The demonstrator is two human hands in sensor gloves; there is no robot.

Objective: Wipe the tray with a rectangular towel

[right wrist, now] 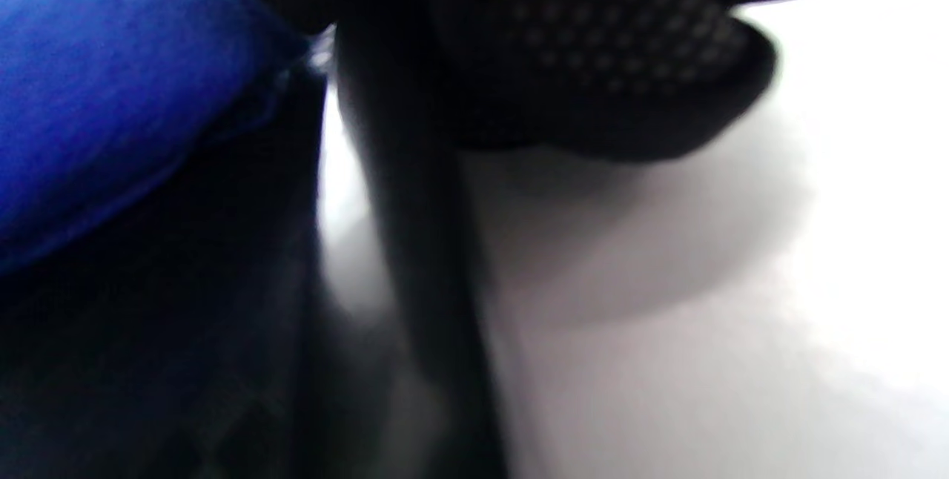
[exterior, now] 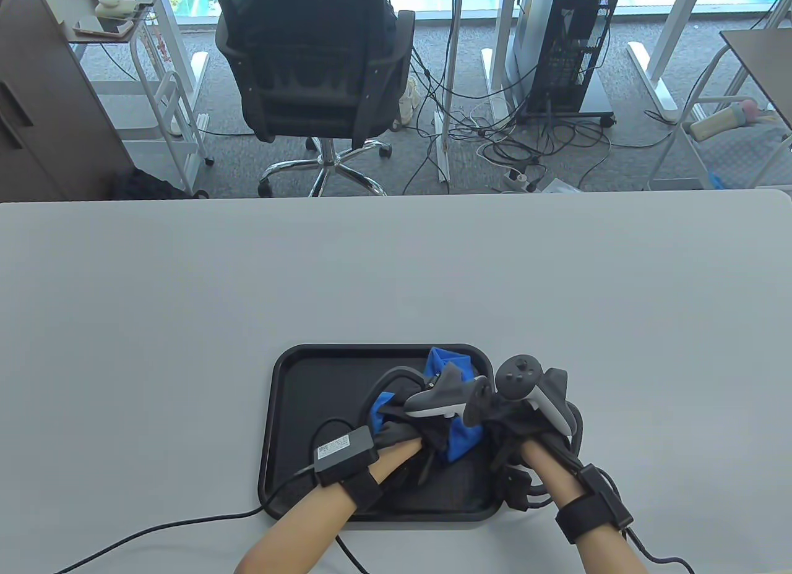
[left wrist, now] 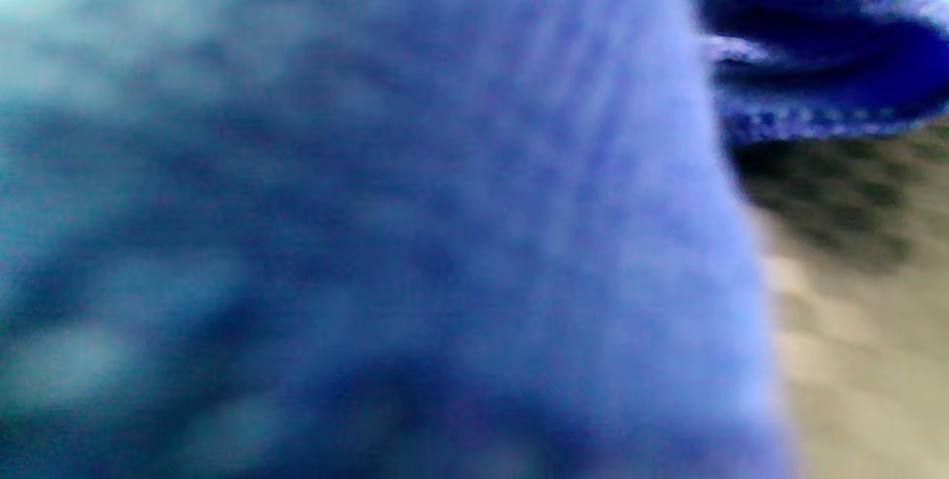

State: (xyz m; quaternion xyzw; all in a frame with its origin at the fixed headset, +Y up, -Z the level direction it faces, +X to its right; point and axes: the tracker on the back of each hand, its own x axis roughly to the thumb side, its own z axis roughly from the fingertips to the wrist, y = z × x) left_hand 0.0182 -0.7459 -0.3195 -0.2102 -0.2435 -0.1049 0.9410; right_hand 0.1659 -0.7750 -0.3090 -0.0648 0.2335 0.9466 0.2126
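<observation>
The blue towel point(exterior: 461, 407) is bunched on the floor of the black tray point(exterior: 309, 382), toward the tray's 3 o'clock side, and it fills the left wrist view point(left wrist: 371, 205) as a blurred blue mass. It is covered by the left hand point(exterior: 405, 428), which is laid over the cloth from 7 o'clock. The hand is judged to be pressing the towel against the tray floor so that it can be dragged across as a pad. Whether the left fingers are curled into the cloth or laid flat cannot be told, since they are hidden under the tracker and the glove.

The right hand point(exterior: 526, 425) is set at the tray's 3 o'clock rim. A dark gloved part point(right wrist: 593, 56) is seen in the right wrist view just above the rim point(right wrist: 415, 242), with the towel point(right wrist: 111, 78) close by at 9 o'clock. This placement is judged to steady the tray against sliding while the wipe is made. Whether the right fingers clamp the rim or only rest there cannot be told.

The tray is set near the 6 o'clock edge of the grey table point(exterior: 185, 289), within easy reach.
</observation>
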